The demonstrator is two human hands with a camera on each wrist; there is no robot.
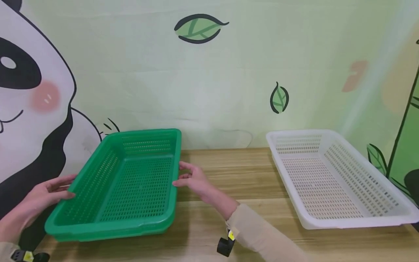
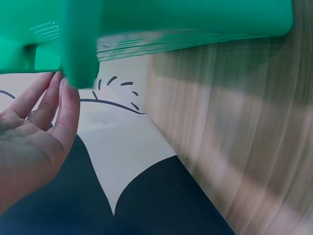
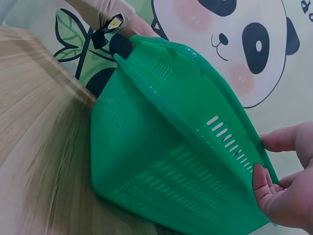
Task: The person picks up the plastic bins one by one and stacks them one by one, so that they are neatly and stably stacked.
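A green plastic basket (image 1: 137,189) with slotted walls and a perforated floor stands over the left of the table in the head view. My left hand (image 1: 40,200) holds its left rim, thumb on top and fingers below; in the left wrist view the fingertips partly disappear behind the green plastic. On the opposite side, my right hand (image 1: 194,182) pinches the right rim between thumb and fingers, as the right wrist view also shows that hand (image 3: 288,176). Nothing lies inside the basket. Whether its underside fully touches the table I cannot tell.
A white slotted basket (image 1: 327,189) sits on the right of the wooden table (image 1: 229,171). Behind the table hangs a pale green backdrop (image 1: 229,91) printed with a panda and leaves. A small black camera (image 1: 226,245) is attached at the right sleeve.
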